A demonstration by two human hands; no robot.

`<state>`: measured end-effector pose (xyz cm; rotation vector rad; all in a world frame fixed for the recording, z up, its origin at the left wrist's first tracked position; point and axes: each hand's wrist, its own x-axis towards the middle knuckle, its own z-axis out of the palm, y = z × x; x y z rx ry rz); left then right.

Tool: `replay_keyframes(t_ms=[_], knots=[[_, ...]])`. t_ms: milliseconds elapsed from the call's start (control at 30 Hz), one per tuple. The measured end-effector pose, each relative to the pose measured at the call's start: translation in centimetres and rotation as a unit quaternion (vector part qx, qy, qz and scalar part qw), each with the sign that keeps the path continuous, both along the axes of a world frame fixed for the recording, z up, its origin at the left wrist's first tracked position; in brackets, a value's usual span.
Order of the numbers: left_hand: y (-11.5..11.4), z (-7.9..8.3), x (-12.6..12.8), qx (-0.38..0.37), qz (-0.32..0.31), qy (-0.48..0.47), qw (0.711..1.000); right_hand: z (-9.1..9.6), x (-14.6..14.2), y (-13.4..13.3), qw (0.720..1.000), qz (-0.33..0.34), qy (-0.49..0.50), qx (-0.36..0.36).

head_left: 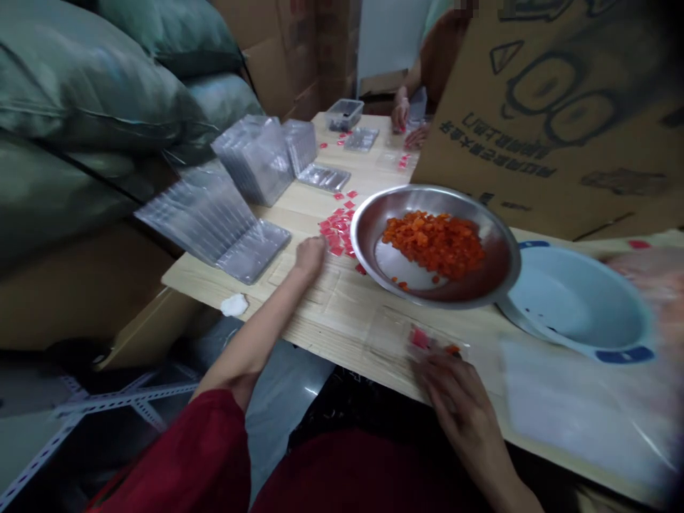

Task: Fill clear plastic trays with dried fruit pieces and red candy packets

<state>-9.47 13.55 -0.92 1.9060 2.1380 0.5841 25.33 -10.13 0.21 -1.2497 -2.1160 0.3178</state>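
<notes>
My left hand [311,258] is beside a scatter of small red packets [338,229] on the wooden table. Its fingers are curled closed and slightly blurred; what they hold, if anything, is hidden. At the table's near edge, my right hand [460,390] has its bent fingers on the near side of a clear plastic box [392,335]. In the box are a red packet [420,338] and a bit of orange food [452,350]. A steel bowl [368,267] with chopped orange pieces [435,242] stands just beyond the box.
Stacked clear plastic boxes [249,160] stand at the left, near a white crumpled wad [234,305]. A light-blue basin [582,299] is right of the bowl, before a large cardboard box [550,128]. Another person's hands [400,114] work at the far end. Sacks [80,78] are piled left.
</notes>
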Motion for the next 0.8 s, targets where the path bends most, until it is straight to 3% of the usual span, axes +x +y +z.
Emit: replay_keyframes(t_ms=[100, 167, 233, 300, 367, 500, 667, 800], knots=[[-3.7, 0.8, 0.7, 0.063, -0.003, -0.074, 0.995, 0.1, 1.2, -0.6, 0.999, -0.040, 0.002, -0.019], [-7.5, 0.9, 2.9, 0.101, -0.050, -0.246, 0.963, -0.2, 1.9, -1.1, 0.997, -0.065, 0.004, -0.030], [-11.5, 0.8, 6.6, 0.050, -0.139, -0.376, 0.915, -0.6, 2.3, -1.5, 0.996, -0.077, 0.010, -0.043], [-15.0, 0.7, 10.7, -0.012, -0.211, -0.420, 0.883, -0.8, 2.2, -1.7, 0.995, -0.079, 0.017, -0.053], [-17.4, 0.5, 14.3, -0.040, -0.250, -0.400, 0.881, -0.8, 1.9, -1.8, 0.995, -0.076, 0.020, -0.058], [-19.6, -0.5, 17.8, 0.022, -0.224, -0.274, 0.935, -0.7, 1.6, -1.8, 0.995, -0.081, 0.030, -0.056], [-20.0, -2.0, 18.0, 0.083, -0.186, -0.127, 0.971, -1.1, 1.4, -2.1, 0.995, -0.081, 0.040, -0.051], [-19.4, -2.8, 17.0, 0.137, -0.183, -0.082, 0.970, 0.5, 3.2, -2.2, 0.994, -0.097, 0.040, -0.034]])
